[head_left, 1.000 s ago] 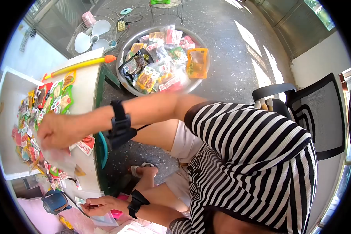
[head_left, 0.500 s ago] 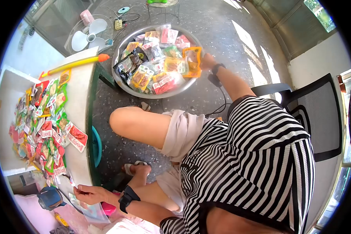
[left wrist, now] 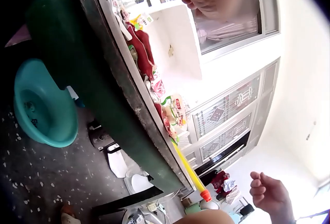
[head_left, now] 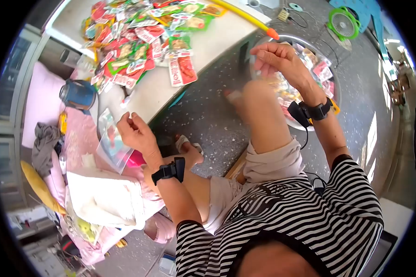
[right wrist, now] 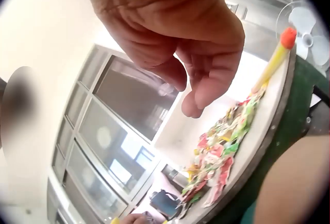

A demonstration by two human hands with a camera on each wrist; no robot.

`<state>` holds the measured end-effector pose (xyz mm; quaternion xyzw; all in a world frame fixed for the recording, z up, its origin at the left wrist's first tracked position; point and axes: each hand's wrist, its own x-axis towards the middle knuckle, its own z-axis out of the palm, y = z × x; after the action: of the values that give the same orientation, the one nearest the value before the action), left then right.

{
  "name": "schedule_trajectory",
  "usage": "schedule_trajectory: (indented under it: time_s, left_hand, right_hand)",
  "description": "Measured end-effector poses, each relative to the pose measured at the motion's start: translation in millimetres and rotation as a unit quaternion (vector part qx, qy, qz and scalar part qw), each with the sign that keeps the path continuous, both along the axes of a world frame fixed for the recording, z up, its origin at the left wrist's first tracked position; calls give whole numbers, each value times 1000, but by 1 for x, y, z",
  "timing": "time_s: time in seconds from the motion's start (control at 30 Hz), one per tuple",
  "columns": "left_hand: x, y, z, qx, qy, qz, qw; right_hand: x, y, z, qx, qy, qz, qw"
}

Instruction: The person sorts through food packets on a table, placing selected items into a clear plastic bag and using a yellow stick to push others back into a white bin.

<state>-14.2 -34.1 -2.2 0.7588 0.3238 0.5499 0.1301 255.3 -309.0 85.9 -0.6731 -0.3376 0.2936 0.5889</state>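
Note:
In the head view my left hand (head_left: 136, 134) hovers at the table's near corner with loosely bent fingers and nothing visible in them. It overlaps clear plastic bags (head_left: 112, 147) beside the table. My right hand (head_left: 279, 60) is raised between the table and the metal basin (head_left: 336, 87), fingers relaxed; the right wrist view shows its thumb and fingertips (right wrist: 193, 108) around bare air. A heap of small snack packets (head_left: 134, 44) covers the table, with a red-and-white packet (head_left: 182, 71) nearest its edge. More packaged food (head_left: 322, 70) fills the basin, partly hidden behind the right forearm.
A yellow stick with an orange tip (head_left: 245, 16) lies along the table's far end. A blue jug-like container (head_left: 77, 94) stands by the left corner, near pink cloth (head_left: 81, 134). A teal tub (left wrist: 46, 105) is below the table. A green fan (head_left: 343, 23) stands beyond the basin.
My right hand went from over the table packets to the orange pouch at the basin's rim, then came back empty toward the table. The view has turned; the left hand stays near the plastic bags.

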Motion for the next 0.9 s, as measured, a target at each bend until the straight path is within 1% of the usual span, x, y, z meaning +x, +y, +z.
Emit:
schedule_trajectory:
  time_s: [0.03, 0.07, 0.13, 0.23, 0.27, 0.33, 0.43, 0.53, 0.6, 0.63, 0.73, 0.83, 0.9]
  left_hand:
    - [-2, 4, -2, 2, -1, 9, 1000]
    - [-8, 9, -2, 3, 24, 25, 999]
    - [-14, 9, 5, -32, 76, 101, 991]
    - [-34, 29, -9, 28, 213, 217, 952]
    - [-38, 31, -11, -18, 240, 221, 945]
    - [-42, 26, -8, -111, 287, 220, 926]
    - [-43, 29, -9, -195, 319, 175, 911]
    - [-38, 22, -2, -152, 318, 160, 922]
    - [-33, 21, -1, -160, 313, 132, 927]
    - [-32, 21, -2, -165, 310, 116, 929]
    - [-29, 25, -8, -131, 316, 103, 934]
    - [-28, 28, -11, -121, 261, 93, 953]
    - [-21, 24, -8, -112, 169, 78, 976]
  right_hand:
    - [-17, 26, 17, 10, -7, 45, 999]
    - [-33, 48, 31, 19, -16, 84, 996]
    - [-58, 90, 48, 63, -8, 169, 984]
    - [-85, 146, 52, 108, -5, 237, 966]
    - [-91, 160, 52, 118, -8, 253, 960]
    - [-101, 184, 43, 122, 20, 274, 954]
    - [-103, 211, 13, 112, 53, 284, 951]
    - [-105, 225, -19, 73, 86, 283, 953]
    - [-101, 232, -44, 27, 105, 289, 951]
    - [-100, 238, -56, -2, 103, 287, 952]
    - [-100, 240, -79, -39, 101, 288, 952]
    - [-100, 238, -84, -56, 95, 281, 953]
    - [-100, 238, -85, -55, 107, 272, 955]
